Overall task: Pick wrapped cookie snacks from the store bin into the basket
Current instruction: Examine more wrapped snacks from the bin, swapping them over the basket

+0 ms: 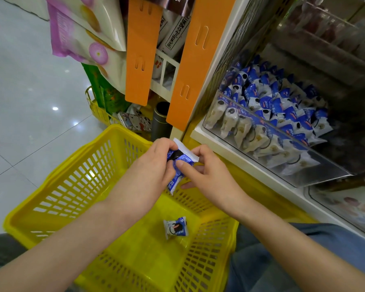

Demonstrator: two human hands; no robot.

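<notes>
A blue and white wrapped cookie snack (182,158) is held above the far side of the yellow basket (76,186). My left hand (150,171) grips its left side and my right hand (207,175) pinches its right edge with thumb and fingers. One more wrapped cookie snack (176,228) lies flat on the basket floor. The clear store bin (272,148) to the right is piled with several of the same blue and white packs.
Orange shelf dividers (142,49) and hanging snack bags (86,32) stand beyond the basket. A gold wire basket (97,108) and a dark cylinder (161,121) sit behind it on the tiled floor. A second bin (346,205) lies at the lower right.
</notes>
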